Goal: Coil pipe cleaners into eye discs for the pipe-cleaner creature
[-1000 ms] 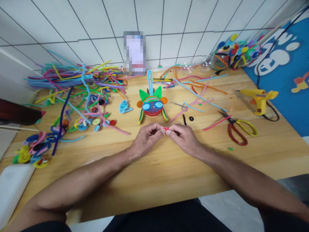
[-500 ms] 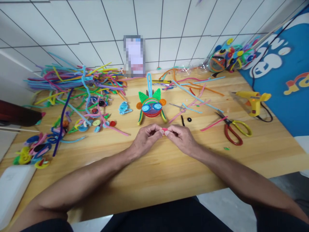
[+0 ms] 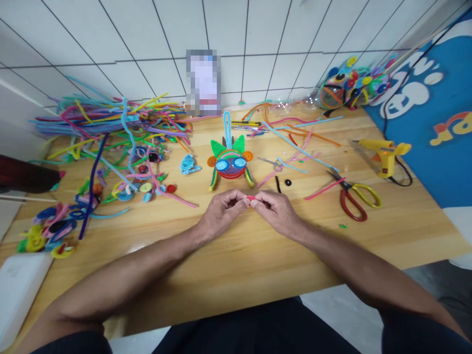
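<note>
Between the fingertips of both hands is a small piece of red pipe cleaner [image 3: 251, 198], mostly covered by the fingers. My left hand [image 3: 225, 210] pinches it from the left, and my right hand [image 3: 276, 211] pinches it from the right, fingertips almost meeting. Just beyond them stands a pipe-cleaner creature [image 3: 231, 168] with green pointed ears, orange coiled discs, blue oval eyes, a red rim and a light-blue loop on top. A black coil [image 3: 288, 182] and a short black strip [image 3: 278, 184] lie beyond my right hand.
Red-and-yellow-handled scissors [image 3: 353, 196] and a yellow glue gun [image 3: 383, 153] lie at right. Bundled pipe cleaners [image 3: 99, 120] and coiled pieces [image 3: 55, 227] cover the left side. A blue coiled piece [image 3: 189, 165] sits left of the creature. A phone-like screen [image 3: 203, 81] leans on the tiled wall.
My view has shifted slightly, so the things at right appear further left. Both hands keep their pinch on the red piece, with hardly any finger movement visible.
</note>
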`<state>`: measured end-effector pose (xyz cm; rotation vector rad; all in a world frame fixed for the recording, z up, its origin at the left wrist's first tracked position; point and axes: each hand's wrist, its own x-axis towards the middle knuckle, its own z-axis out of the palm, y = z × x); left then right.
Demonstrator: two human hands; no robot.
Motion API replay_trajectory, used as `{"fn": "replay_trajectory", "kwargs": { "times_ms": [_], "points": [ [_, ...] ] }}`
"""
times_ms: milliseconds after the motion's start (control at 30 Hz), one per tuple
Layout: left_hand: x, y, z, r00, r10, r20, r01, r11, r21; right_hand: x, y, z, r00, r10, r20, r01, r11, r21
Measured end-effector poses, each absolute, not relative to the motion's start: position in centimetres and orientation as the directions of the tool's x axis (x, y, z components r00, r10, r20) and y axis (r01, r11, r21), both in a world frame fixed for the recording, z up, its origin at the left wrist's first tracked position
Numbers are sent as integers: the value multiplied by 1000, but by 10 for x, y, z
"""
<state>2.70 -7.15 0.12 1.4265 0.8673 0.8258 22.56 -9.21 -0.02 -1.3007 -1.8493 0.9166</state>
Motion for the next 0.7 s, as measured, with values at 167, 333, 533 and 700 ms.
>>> {"fn": "replay_trajectory", "kwargs": {
  "times_ms": [167,333,533,700],
  "points": [
    [27,-72,-1,462,887,-17,26,6,1000,225,-92,0,-262,956,132,463,245,-852],
    [26,-73,0,466,884,-28,36,13,999,225,-92,-1,-259,958,126,466,238,-852],
    [28,-71,-2,445,895,0,34,-17,999,224,-91,-1,-268,951,154,461,267,-846],
    [26,-71,1,393,919,-19,112,-28,993,218,-87,-4,-245,952,184,429,276,-860]
  ]
}}
